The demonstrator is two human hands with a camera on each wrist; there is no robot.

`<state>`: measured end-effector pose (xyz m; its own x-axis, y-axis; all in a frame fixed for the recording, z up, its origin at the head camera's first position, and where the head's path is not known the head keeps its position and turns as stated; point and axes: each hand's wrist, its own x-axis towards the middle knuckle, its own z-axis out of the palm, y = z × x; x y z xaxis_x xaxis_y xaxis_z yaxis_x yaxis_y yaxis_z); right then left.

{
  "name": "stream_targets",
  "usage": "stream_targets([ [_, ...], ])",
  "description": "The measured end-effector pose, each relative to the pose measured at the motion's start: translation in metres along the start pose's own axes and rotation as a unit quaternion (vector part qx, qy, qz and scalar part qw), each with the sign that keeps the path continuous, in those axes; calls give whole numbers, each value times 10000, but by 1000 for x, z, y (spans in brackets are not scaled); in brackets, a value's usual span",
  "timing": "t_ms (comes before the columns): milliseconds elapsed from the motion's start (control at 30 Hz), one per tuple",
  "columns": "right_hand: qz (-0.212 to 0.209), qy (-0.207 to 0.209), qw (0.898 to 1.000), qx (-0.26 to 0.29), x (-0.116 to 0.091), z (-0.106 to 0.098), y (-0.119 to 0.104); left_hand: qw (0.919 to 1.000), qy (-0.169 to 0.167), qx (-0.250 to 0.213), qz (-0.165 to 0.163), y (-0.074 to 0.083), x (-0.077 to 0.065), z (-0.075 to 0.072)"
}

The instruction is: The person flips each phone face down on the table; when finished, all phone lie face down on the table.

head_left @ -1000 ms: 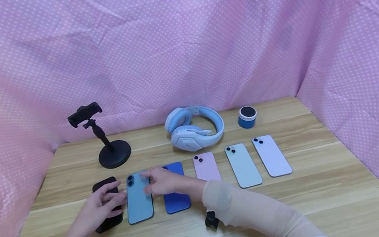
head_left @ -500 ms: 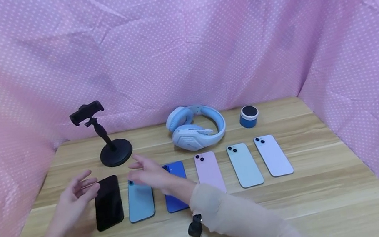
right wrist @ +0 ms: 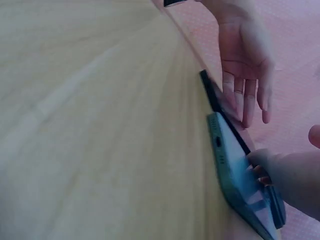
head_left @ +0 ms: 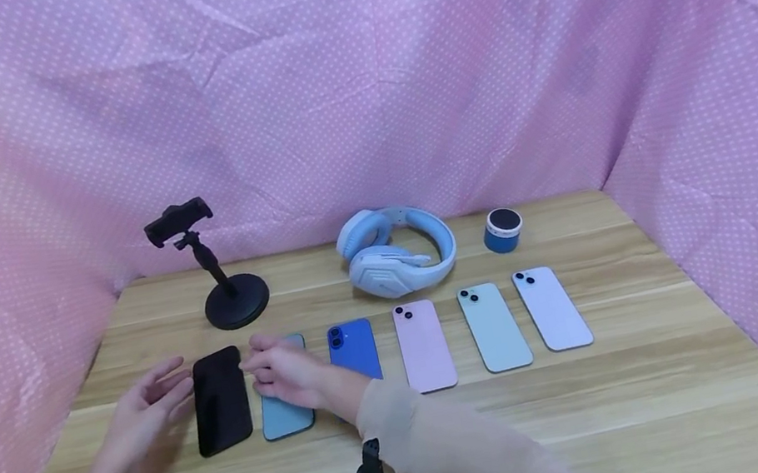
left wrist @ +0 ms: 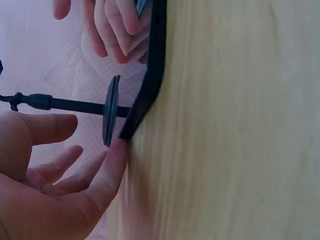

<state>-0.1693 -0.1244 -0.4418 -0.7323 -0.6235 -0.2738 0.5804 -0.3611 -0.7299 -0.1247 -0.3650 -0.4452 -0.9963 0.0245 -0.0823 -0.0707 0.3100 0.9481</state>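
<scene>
A black phone [head_left: 221,401] lies dark face up at the left end of a row of phones. My left hand [head_left: 150,408] is at its left side, fingers loosely bent, and one fingertip [left wrist: 118,147] meets the phone's corner in the left wrist view. Reaching across from the right, my right hand [head_left: 292,374] hovers over a teal phone [head_left: 287,417] and covers much of its upper half. Its fingers point to the black phone's right edge. Right of these, a blue phone [head_left: 353,347] lies partly under my right forearm.
Further right in the row are a pink phone [head_left: 425,347], a pale green phone [head_left: 496,327] and a white phone [head_left: 553,309]. Behind stand a black phone stand [head_left: 235,300], white-and-blue headphones [head_left: 397,254] and a small blue speaker [head_left: 503,230]. Pink dotted cloth [head_left: 353,89] hangs around the wooden table [head_left: 609,416].
My left hand has gone from over the black phone to its left side. The right hand has shifted left from the teal phone's right edge, first up, then down across it.
</scene>
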Motion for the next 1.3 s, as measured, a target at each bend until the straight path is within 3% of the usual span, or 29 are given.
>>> stream_targets([
  [167,240,152,9996,2,2,5,10,9982,-82,-586,-80,-4,5,-2],
  [233,245,270,9993,-76,3,8,14,9980,-114,-618,-68,-5,7,-2],
  [500,195,498,9986,18,6,7,21,9986,-208,466,125,-11,14,0],
  [667,226,509,9984,35,7,4,21,9973,-345,645,115,-16,15,0],
  [733,226,506,9985,28,8,3,21,9975,-385,582,117,-18,16,-1],
  [967,168,517,9985,74,9,5,20,9975,-598,-381,58,-21,21,-8],
  [1133,217,620,9976,237,8,4,19,9955,-762,-557,-31,-21,23,-10],
  [1300,226,550,9980,193,7,4,17,9965,-684,-473,-49,-19,20,-9],
])
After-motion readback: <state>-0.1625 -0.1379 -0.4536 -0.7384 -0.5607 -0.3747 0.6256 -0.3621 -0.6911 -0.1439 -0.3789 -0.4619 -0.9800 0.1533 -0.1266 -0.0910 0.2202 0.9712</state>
